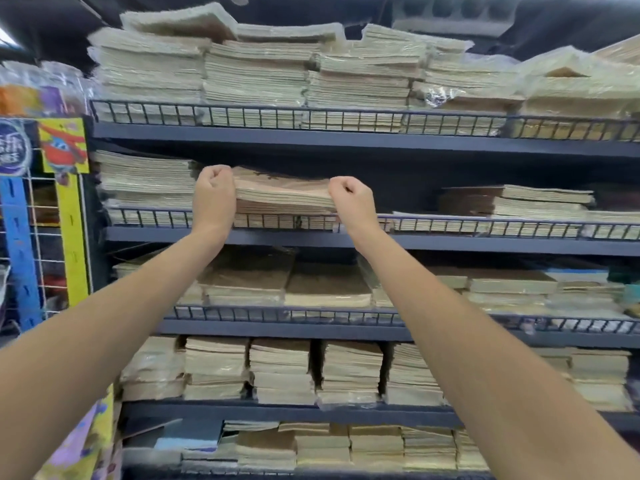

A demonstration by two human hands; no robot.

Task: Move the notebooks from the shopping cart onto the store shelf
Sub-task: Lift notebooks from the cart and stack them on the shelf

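Observation:
A stack of brown-covered notebooks (282,194) rests on the second shelf (311,239) from the top, behind its wire rail. My left hand (214,190) is curled against the stack's left end and my right hand (349,195) against its right end. Both hands grip the stack's sides with the fingers closed. The stack's top cover tilts slightly up at the back. The shopping cart is not in view.
Dark metal shelves hold many piles of cream-edged notebooks on every level (311,71). A gap lies right of the held stack (398,188), before further piles (519,202). A wire rack with colourful packs (62,147) stands at the left.

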